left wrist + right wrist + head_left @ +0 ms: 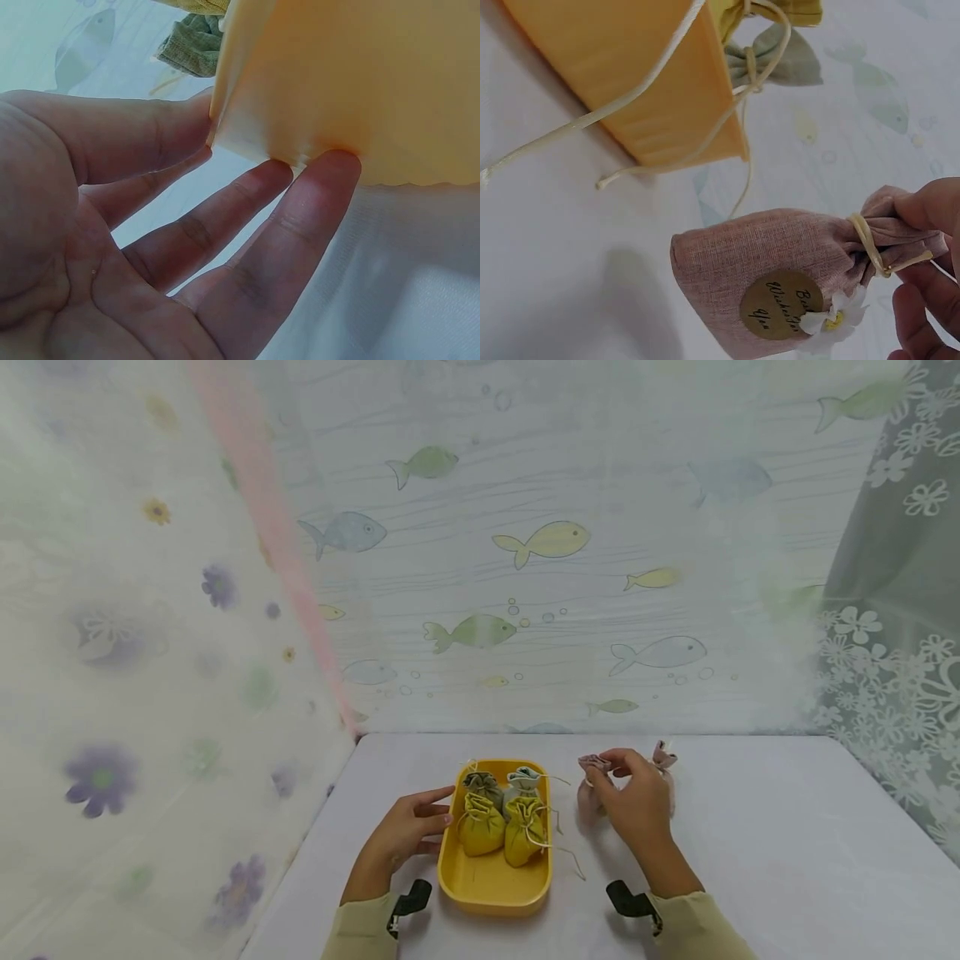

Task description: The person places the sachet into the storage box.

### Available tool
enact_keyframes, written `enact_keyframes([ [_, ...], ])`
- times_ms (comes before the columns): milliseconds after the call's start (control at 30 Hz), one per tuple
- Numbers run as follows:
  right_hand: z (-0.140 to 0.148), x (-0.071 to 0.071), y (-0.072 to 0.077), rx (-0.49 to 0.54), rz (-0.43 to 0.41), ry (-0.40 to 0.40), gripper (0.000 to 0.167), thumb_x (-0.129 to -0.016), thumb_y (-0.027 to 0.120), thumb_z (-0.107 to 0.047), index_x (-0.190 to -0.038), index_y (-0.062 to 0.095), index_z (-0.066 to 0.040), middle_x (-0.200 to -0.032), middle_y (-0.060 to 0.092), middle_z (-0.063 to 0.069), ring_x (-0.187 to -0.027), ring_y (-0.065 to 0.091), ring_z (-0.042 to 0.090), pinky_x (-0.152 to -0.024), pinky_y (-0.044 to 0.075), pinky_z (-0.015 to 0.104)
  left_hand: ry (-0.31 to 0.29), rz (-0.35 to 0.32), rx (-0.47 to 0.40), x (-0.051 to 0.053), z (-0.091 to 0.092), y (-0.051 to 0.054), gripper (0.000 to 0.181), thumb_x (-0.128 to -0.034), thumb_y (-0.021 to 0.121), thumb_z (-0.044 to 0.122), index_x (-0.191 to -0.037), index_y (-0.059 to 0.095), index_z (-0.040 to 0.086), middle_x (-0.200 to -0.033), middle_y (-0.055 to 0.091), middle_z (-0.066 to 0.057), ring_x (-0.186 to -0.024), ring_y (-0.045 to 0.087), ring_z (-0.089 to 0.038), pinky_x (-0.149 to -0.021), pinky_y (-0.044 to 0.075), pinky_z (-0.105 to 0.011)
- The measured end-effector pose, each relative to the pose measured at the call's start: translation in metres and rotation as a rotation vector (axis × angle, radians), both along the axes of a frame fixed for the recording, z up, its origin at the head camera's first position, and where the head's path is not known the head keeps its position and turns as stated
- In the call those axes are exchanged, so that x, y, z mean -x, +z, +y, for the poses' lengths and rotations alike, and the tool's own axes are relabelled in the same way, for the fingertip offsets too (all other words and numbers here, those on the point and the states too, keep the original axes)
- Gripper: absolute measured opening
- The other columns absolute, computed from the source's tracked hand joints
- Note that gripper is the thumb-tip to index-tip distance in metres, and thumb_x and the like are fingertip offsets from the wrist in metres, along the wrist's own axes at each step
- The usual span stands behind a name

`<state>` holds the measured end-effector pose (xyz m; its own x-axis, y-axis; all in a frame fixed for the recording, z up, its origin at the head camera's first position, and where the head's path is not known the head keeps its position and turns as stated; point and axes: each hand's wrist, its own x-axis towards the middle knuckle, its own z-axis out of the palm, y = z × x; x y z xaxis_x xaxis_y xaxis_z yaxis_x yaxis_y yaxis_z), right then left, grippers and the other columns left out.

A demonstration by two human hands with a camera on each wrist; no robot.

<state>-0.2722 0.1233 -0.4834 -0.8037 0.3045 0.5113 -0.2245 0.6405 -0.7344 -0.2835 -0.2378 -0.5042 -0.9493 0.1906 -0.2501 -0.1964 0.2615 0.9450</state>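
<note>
A yellow plastic tray [491, 885] stands on the table with several drawstring pouches in it. At its left side my left hand [401, 835] touches the wall with extended fingertips, also seen against the tray wall [315, 90] in the left wrist view. My right hand [637, 797] pinches the gathered neck of a pink drawstring pouch [772, 262], right of the tray. This pouch carries a round brown sticker [780, 304] and a white flower [836, 321]. Behind that hand stands a second pink pouch [663, 757], mostly hidden.
Two mustard-yellow pouches [482, 827] sit mid-tray, with an olive pouch [483, 787] and a pale grey-green pouch [522, 781] behind them. Pale drawstrings [570, 853] hang over the tray's right rim. A fish-print curtain [555, 610] hangs behind the white table [787, 860].
</note>
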Motion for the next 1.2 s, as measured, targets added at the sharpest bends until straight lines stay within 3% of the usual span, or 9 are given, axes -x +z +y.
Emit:
enact_keyframes([
  [233, 0.000, -0.004, 0.007, 0.013, 0.033, 0.022, 0.024, -0.087, 0.085, -0.031, -0.103, 0.073, -0.018, -0.092, 0.074, -0.003, -0.085, 0.065, 0.014, -0.061, 0.046, 0.024, -0.001, 0.003, 0.006, -0.001, 0.000, 0.000, 0.064, -0.0934, 0.078, 0.023, -0.153, 0.054, 0.024, -0.139, 0.063, -0.016, -0.108, 0.071, -0.021, -0.083, 0.065, -0.043],
  [533, -0.004, -0.012, 0.019, 0.034, 0.093, 0.063, 0.023, -0.088, 0.084, -0.032, -0.104, 0.075, -0.019, -0.094, 0.076, -0.007, -0.083, 0.069, 0.010, -0.065, 0.046, 0.021, 0.005, -0.002, 0.006, -0.002, 0.000, -0.001, 0.064, -0.0938, 0.077, 0.022, -0.153, 0.054, 0.024, -0.137, 0.064, -0.015, -0.105, 0.071, -0.021, -0.082, 0.065, -0.042],
  [767, -0.008, -0.020, 0.030, 0.040, 0.131, 0.090, 0.024, -0.088, 0.085, -0.030, -0.105, 0.075, -0.017, -0.097, 0.076, -0.007, -0.084, 0.071, 0.009, -0.068, 0.054, 0.027, 0.005, 0.003, 0.003, -0.002, 0.001, 0.001, 0.064, -0.0931, 0.078, 0.022, -0.152, 0.054, 0.025, -0.140, 0.063, -0.016, -0.108, 0.071, -0.021, -0.082, 0.065, -0.043],
  [967, -0.009, -0.024, 0.035, 0.034, 0.128, 0.105, 0.024, -0.088, 0.084, -0.031, -0.107, 0.075, -0.017, -0.100, 0.076, -0.008, -0.085, 0.072, 0.009, -0.072, 0.058, 0.025, 0.014, -0.002, 0.003, -0.002, 0.002, 0.002, 0.063, -0.0934, 0.078, 0.021, -0.152, 0.055, 0.025, -0.139, 0.063, -0.016, -0.107, 0.071, -0.021, -0.082, 0.065, -0.043],
  [1200, -0.014, -0.031, 0.043, 0.031, 0.185, 0.155, 0.022, -0.088, 0.085, -0.026, -0.106, 0.076, -0.017, -0.100, 0.077, -0.008, -0.085, 0.074, 0.010, -0.072, 0.062, 0.026, 0.010, 0.001, 0.001, -0.002, 0.002, 0.002, 0.064, -0.0930, 0.078, 0.022, -0.152, 0.055, 0.025, -0.140, 0.062, -0.016, -0.107, 0.071, -0.021, -0.082, 0.065, -0.043],
])
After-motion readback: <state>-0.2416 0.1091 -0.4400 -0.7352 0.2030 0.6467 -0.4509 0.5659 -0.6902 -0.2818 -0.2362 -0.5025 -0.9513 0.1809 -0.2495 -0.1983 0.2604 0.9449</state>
